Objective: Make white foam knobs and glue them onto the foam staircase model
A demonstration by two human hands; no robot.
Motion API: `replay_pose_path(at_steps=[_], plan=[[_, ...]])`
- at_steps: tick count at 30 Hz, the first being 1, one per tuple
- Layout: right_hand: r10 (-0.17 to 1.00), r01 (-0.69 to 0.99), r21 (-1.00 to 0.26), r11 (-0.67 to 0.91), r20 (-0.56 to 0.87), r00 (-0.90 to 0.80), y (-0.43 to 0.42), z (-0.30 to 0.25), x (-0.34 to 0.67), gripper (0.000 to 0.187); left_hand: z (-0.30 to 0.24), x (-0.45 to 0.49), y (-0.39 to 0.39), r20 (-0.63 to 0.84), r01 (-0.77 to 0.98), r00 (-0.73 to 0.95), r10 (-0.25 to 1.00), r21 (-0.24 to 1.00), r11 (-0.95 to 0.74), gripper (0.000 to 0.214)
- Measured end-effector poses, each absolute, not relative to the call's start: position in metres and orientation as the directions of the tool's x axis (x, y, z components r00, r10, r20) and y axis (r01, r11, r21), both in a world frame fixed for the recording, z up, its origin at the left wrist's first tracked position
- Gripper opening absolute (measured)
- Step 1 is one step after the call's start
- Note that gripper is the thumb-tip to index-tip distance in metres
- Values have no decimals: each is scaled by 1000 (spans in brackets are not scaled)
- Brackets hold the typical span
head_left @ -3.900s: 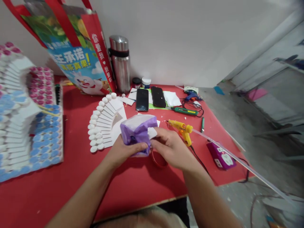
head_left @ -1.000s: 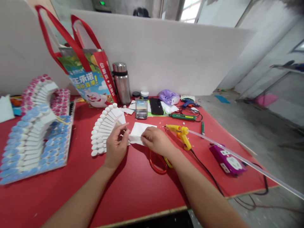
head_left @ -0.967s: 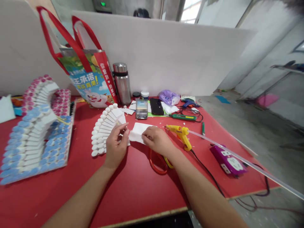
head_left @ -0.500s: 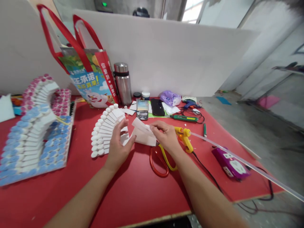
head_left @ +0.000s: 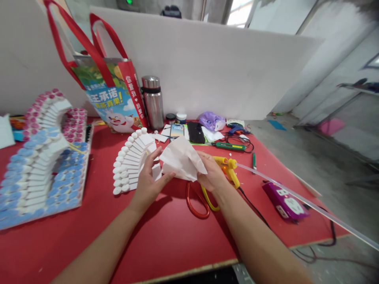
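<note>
My right hand [head_left: 211,171] grips a thin, off-white sheet of paper [head_left: 180,157] by its right side, with the fingers partly hidden behind it. The paper is creased and folded over, held just above the table. At its left edge is my left hand [head_left: 150,176], fingers apart and thumb stretched towards the lower edge; whether the thumb touches the paper is unclear. Left of that hand lies a white fan-shaped piece [head_left: 132,161] edged with white round caps. Below the paper are scissors [head_left: 197,203] with one red and one yellow handle loop, blades hidden.
A yellow glue gun [head_left: 230,169] with a long clear stick lies right of my right hand, near a purple device [head_left: 284,201]. Blue-capped fan pieces [head_left: 41,173] stand at left. Behind are a printed bag [head_left: 114,98], steel flask [head_left: 153,104], phone [head_left: 177,131] and green-handled tool [head_left: 230,146].
The paper's upper layer has swung up and spread wider, now facing me. My right hand has turned and sits slightly lower behind its edge. My left hand has barely moved.
</note>
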State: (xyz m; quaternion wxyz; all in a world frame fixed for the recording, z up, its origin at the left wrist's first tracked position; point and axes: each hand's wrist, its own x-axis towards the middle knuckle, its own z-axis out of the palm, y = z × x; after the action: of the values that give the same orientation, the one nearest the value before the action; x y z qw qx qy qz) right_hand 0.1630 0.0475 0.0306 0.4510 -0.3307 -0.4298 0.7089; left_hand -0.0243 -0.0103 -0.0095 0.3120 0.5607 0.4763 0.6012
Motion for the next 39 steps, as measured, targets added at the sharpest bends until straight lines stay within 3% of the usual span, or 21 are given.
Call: replay_pose_path(at_steps=[4,8,10,13,15,20,29,39], plan=[[899,-336,-904,-266,-107,-425,46,25,157,34,-4,-21,-14,331,143,-156,931,940,-311,67],[877,-270,-931,-245,-95,-470,43,27,156,25,6,-19,-21,416,292,-187,890,888,-354,25],[895,-309,-923,-232,-78,-439,43,30,158,25,10,-20,-21,464,307,-227,856,869,-389,17],[910,-401,-880,-255,-79,-406,46,34,161,25,12,-23,-19,491,255,-340,802,869,-424,16],[903,-438,-850,-293,-95,-420,48,34,163,23,12,-26,-18,555,310,-370,745,830,-464,11],[875,-469,-793,-387,-157,-457,50,30,161,23,10,-31,-19,689,442,-243,683,705,-554,12],[901,-455,-837,-304,-98,-422,48,29,159,35,7,-33,-19,634,393,-214,743,752,-528,13],[907,-434,-837,-334,-159,-391,49,29,160,41,6,-30,-20,603,361,-236,762,782,-508,14]])
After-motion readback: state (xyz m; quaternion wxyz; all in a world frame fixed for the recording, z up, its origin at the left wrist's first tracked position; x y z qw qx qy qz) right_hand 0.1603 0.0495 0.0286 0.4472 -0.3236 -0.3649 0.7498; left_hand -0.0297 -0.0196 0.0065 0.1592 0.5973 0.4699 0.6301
